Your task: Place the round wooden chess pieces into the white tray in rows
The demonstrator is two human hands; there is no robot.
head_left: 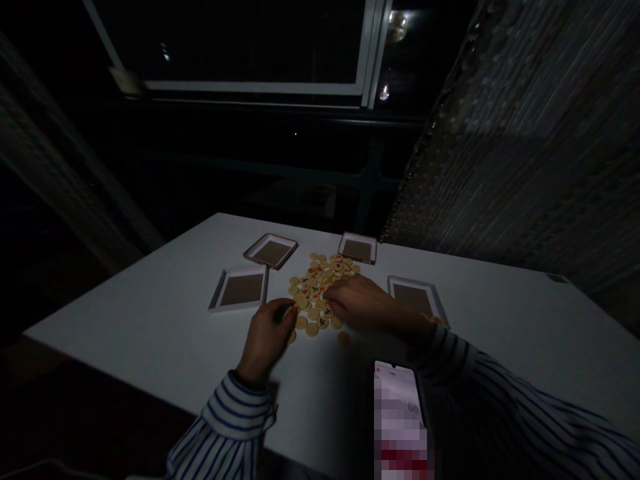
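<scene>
A heap of round yellow wooden game discs (320,287), some with red or black marks, lies in the middle of a white table (150,320). My left hand (267,337) rests at the heap's left edge, its fingers curled in a pinch round a disc. From the right, my right hand (360,303) lies over the heap with fingertips pressed together on the discs. What those fingertips hold is hidden. Both arms wear striped sleeves.
Several shallow trays ring the heap: one at the left (241,289), one at the back left (271,251), one at the back (358,248), one at the right (415,297). A lit phone (400,420) lies near the table's front edge. A dark window and curtains stand behind.
</scene>
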